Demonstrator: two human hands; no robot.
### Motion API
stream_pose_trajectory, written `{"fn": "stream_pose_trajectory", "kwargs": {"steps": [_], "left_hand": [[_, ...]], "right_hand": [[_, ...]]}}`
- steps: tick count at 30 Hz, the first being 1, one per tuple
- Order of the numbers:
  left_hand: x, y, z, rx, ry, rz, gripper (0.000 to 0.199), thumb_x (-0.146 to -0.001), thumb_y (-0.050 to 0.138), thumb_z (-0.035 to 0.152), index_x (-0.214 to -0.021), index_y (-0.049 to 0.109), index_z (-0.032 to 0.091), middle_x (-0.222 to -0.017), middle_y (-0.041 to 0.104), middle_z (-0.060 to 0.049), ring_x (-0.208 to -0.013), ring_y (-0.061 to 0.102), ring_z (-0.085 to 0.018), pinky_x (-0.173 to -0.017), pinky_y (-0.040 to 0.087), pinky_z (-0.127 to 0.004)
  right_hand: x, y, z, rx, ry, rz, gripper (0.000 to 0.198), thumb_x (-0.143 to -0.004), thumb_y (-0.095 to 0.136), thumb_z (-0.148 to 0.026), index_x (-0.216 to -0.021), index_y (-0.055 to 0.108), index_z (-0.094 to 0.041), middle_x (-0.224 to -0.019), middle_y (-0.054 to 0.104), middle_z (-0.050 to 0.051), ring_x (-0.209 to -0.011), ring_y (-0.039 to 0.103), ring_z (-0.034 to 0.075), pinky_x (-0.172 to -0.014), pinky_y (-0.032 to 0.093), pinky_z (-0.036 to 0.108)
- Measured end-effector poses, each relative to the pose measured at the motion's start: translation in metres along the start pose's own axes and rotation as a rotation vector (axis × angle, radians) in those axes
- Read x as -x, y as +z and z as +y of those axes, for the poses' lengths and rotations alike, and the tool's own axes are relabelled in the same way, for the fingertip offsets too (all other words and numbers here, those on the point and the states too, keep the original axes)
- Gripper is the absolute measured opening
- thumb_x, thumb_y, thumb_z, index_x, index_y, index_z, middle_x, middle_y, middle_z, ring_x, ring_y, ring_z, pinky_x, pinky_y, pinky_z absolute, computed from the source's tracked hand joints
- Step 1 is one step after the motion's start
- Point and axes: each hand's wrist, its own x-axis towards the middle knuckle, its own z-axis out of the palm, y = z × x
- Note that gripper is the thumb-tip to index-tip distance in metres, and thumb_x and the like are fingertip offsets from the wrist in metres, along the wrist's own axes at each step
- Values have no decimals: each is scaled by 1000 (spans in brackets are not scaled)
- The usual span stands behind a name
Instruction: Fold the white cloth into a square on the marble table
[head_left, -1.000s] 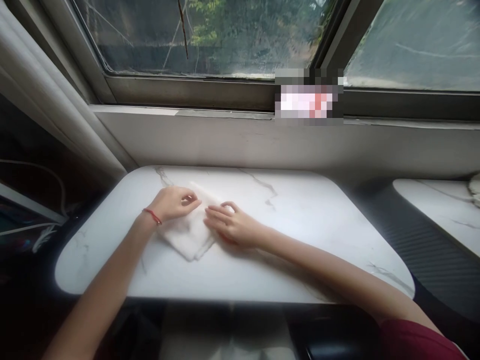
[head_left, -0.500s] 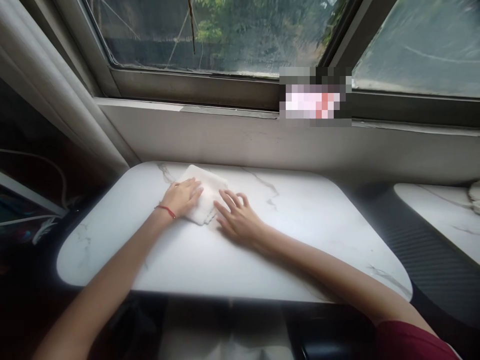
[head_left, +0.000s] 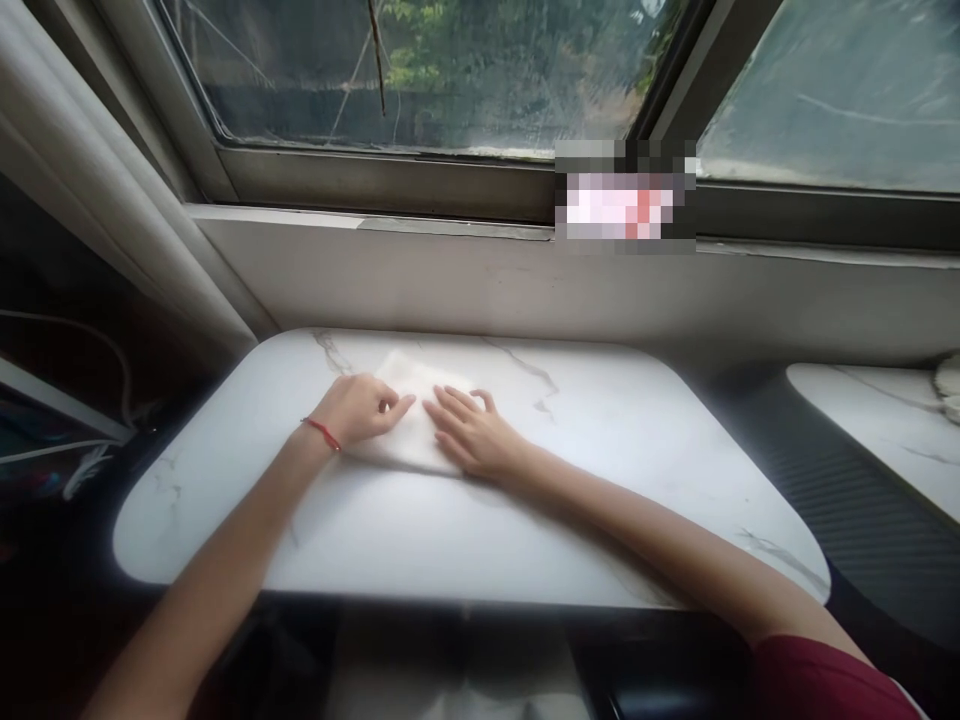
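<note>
A white cloth [head_left: 412, 440] lies on a white, marble-patterned tabletop [head_left: 465, 540], its outline slightly blurred. My left hand [head_left: 360, 408], with a thin red string at the wrist, is at the cloth's left side. Its fingers curl down onto the cloth there, and the thumb points toward the right; the fingertips are partly hidden. On the cloth's right part rests my right hand [head_left: 476, 432], palm down with its fingers stretched out. A small gap separates the two hands, with cloth showing between them.
A window frame [head_left: 397, 185] and a low wall [head_left: 450, 280] run along the table's far edge. A pale curtain [head_left: 112, 190] hangs at left. To the right are a dark ribbed surface [head_left: 840, 480] and a second marble-patterned top [head_left: 892, 410]. White cables [head_left: 90, 460] lie at far left.
The cloth has turned and shows wider, reaching further right under my right hand. My left hand has curled its fingers and shifted slightly toward me. My right hand now lies flatter on the cloth.
</note>
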Motion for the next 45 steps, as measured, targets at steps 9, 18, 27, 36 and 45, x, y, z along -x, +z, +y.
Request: {"fn": "stream_pose_trajectory", "kwargs": {"steps": [9,18,27,36,45], "left_hand": [[16,-11,-10,301,-25,-397,56,-85,56,61,-46,64,21,-45,60,-2,-40,50,-13,-49,36,-28],[33,-13,-29,378,-265,-692,56,-73,68,67,-45,63,19,-51,67,-9,-48,64,-21,-51,48,-29],[15,-23,-41,-217,-510,-148,55,-82,51,68,-60,66,19,-54,63,-11,-67,67,-30,-64,47,-35],[2,-17,-48,-219,-575,-141,60,-96,31,52,-113,68,8,-120,71,-23,-113,66,-36,-90,48,-42],[-15,12,-70,-19,-346,-31,65,-101,27,48,-151,42,9,-164,34,-16,-153,30,-26,-121,27,-41]], "right_hand": [[-2,-32,-34,-256,-303,-50,36,-100,36,-33,-94,67,-15,-82,65,6,-76,51,18,-86,36,39],[-2,-27,-71,-326,-566,-117,38,-96,41,-36,-119,63,-15,-109,69,9,-103,58,21,-104,33,42],[-73,-9,-71,-281,-471,-170,36,-102,37,-32,-119,65,-16,-121,69,12,-107,61,22,-99,34,41],[-145,27,-60,-164,-192,-231,35,-100,36,-23,-103,69,-11,-111,72,15,-98,64,25,-86,35,41],[-142,36,-29,-132,-52,-153,39,-100,32,-20,-120,63,-7,-134,63,21,-127,53,28,-96,31,47]]}}
